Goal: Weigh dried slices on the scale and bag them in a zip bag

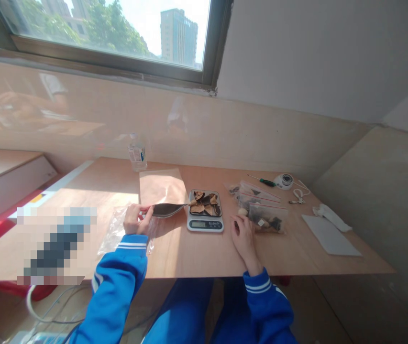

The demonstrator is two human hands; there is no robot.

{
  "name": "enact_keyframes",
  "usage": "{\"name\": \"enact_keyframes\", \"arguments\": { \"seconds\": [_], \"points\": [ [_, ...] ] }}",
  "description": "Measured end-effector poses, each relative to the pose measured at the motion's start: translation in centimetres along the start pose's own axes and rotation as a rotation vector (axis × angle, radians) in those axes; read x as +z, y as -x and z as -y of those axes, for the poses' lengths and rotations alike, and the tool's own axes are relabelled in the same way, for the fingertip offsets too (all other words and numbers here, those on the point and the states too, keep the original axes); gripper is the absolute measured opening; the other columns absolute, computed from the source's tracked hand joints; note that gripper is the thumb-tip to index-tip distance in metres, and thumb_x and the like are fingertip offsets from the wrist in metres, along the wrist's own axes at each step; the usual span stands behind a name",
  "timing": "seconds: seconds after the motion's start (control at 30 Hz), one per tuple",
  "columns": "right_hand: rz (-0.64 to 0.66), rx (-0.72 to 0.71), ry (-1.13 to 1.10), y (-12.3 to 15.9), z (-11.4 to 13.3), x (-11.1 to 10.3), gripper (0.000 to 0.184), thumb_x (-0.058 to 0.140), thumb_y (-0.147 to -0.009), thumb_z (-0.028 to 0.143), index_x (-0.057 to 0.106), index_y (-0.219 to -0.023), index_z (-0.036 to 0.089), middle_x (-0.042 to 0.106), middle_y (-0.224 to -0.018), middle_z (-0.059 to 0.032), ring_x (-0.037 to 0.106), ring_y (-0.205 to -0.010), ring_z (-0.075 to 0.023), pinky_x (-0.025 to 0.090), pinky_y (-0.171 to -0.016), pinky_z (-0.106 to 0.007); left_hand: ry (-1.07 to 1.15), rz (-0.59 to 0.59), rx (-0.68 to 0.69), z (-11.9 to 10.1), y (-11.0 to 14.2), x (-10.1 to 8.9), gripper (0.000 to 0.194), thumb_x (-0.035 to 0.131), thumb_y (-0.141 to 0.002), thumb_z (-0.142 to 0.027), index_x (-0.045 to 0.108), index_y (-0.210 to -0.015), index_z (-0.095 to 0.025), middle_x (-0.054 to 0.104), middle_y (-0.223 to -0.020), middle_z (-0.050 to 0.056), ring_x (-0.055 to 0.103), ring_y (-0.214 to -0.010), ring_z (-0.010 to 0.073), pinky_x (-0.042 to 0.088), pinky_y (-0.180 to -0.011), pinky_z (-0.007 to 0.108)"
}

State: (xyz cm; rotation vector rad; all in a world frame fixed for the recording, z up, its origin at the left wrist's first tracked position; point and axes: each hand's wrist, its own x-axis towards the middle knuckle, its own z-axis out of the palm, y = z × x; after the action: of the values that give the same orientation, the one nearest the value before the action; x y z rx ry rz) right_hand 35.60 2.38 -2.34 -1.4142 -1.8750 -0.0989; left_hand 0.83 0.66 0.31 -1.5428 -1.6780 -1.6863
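My left hand [137, 220] is closed on the handle end of a dark, shallow scoop [170, 209]. The scoop's tip reaches the left edge of a small digital kitchen scale [205, 225]. Brown and black dried pieces [205, 204] cover the scale's platform; what they are I cannot tell. A brownish bit shows at the scoop's tip. To the right of the scale, my right hand [244, 236] rests on the table with loosely bent fingers, holding nothing visible. Just beyond it lie several clear zip bags [268, 219] with dried pieces inside.
Under my left hand is a crumpled clear plastic bag [114, 231]. Behind it are a brown paper sheet [162, 184] and a bottle [137, 155]. At right are a screwdriver [267, 182], a white camera [283, 181] with cable, a white sheet [329, 236] and a white cloth [333, 218].
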Motion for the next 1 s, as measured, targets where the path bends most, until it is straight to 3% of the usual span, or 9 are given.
{"name": "enact_keyframes", "arguments": {
  "seconds": [0.3,0.4,0.67,0.87,1.0],
  "points": [
    [0.129,-0.087,-0.035,-1.3,2.8,0.0,0.041,0.037,-0.094,0.021,0.054,-0.131,0.024,0.057,-0.120,-0.0098,0.052,-0.109,-0.0238,0.042,-0.092,-0.041,0.018,0.029,-0.027,0.2,0.2,0.0,0.020,0.065,-0.079,-0.033,0.064,-0.067,-0.017,0.055,-0.062,0.000,0.049,-0.060,0.0110,0.040,-0.048,0.021],
    [0.186,-0.117,-0.026,-2.1,3.6,0.3,0.040,0.037,-0.094,0.022,0.054,-0.130,0.025,0.057,-0.124,-0.0081,0.051,-0.113,-0.0238,0.041,-0.095,-0.041,0.022,0.016,-0.024,0.4,0.3,0.0,0.019,0.065,-0.078,-0.033,0.064,-0.067,-0.017,0.055,-0.061,0.000,0.049,-0.060,0.0114,0.040,-0.049,0.022],
    [0.167,-0.100,-0.033,-2.3,3.5,1.4,0.035,0.038,-0.093,0.024,0.063,-0.118,0.024,0.059,-0.121,-0.0088,0.052,-0.110,-0.0245,0.042,-0.095,-0.043,0.042,0.019,-0.007,0.2,0.2,-0.1,0.016,0.065,-0.078,-0.032,0.065,-0.069,-0.019,0.056,-0.061,0.000,0.049,-0.060,0.0121,0.041,-0.052,0.023],
    [0.176,-0.089,-0.069,-2.2,3.9,1.1,0.040,0.036,-0.091,0.017,0.062,-0.121,0.026,0.061,-0.121,-0.0074,0.054,-0.109,-0.0240,0.044,-0.094,-0.044,0.022,0.048,-0.049,-0.2,0.1,-0.4,0.017,0.064,-0.079,-0.033,0.066,-0.071,-0.018,0.057,-0.064,0.001,0.051,-0.062,0.0125,0.042,-0.053,0.024],
    [0.137,-0.075,-0.129,-2.6,4.4,0.4,0.046,0.035,-0.091,0.015,0.053,-0.131,0.027,0.062,-0.119,-0.0071,0.055,-0.110,-0.0225,0.045,-0.096,-0.044,0.015,0.049,-0.046,-0.2,0.1,-0.4,0.019,0.063,-0.079,-0.034,0.065,-0.070,-0.018,0.056,-0.062,0.001,0.050,-0.061,0.0124,0.041,-0.052,0.024]
  ]
}}
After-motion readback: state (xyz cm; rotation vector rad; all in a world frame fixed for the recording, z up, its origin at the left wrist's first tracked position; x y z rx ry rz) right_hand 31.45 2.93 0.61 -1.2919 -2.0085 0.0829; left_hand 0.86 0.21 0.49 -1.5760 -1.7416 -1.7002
